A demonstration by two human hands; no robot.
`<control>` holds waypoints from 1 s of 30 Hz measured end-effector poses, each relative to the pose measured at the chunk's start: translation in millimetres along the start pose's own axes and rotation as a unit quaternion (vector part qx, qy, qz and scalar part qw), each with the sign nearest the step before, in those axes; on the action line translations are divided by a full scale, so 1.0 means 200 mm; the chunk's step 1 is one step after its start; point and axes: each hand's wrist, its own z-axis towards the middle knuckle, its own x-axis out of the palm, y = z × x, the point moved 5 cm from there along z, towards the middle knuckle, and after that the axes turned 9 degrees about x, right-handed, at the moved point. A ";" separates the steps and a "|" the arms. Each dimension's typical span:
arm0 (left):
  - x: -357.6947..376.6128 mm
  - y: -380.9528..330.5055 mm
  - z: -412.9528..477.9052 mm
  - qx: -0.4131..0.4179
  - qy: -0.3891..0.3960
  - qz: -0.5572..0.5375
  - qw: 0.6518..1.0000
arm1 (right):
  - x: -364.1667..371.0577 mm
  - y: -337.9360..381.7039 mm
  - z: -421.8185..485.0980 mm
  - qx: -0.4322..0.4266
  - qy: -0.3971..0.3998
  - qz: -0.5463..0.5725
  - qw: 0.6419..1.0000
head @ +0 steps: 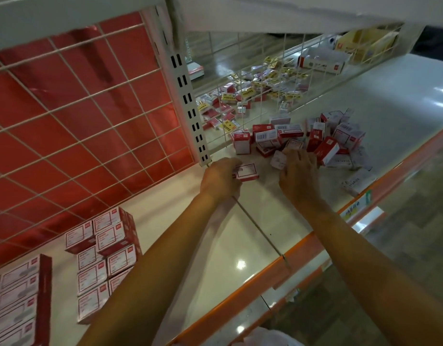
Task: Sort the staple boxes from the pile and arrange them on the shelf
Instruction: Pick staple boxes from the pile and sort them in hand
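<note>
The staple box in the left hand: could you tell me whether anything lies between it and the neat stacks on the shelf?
Nothing visible does. The left hand holds the staple box by the pile; bare shelf runs from there to the stacked boxes, with only the person's own left forearm above it.

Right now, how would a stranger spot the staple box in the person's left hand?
Find the white slotted upright post at the shelf's back. At its foot, the left hand holds one small red-and-white cardboard box, apart from the jumbled pile of boxes.

Both forearms bare, no sleeves; hands [260,176] ungloved, no rings, no watch.
</note>
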 end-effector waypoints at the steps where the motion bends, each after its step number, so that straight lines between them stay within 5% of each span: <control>1: -0.01 0.00 -0.03 -0.006 -0.012 -0.013 1.000 | 0.00 0.02 -0.02 -0.007 -0.004 0.015 1.000; 8: -0.11 0.02 -0.28 -0.092 -0.087 -0.060 0.990 | 0.01 0.18 -0.22 -0.030 0.077 0.157 0.984; 23: -0.51 0.27 -0.86 -0.156 -0.127 -0.018 0.979 | -0.03 0.75 -0.58 -0.082 0.136 0.243 0.957; 30: -0.63 0.40 -1.14 -0.222 -0.126 -0.147 0.956 | 0.01 0.98 -0.74 -0.122 0.147 0.284 0.940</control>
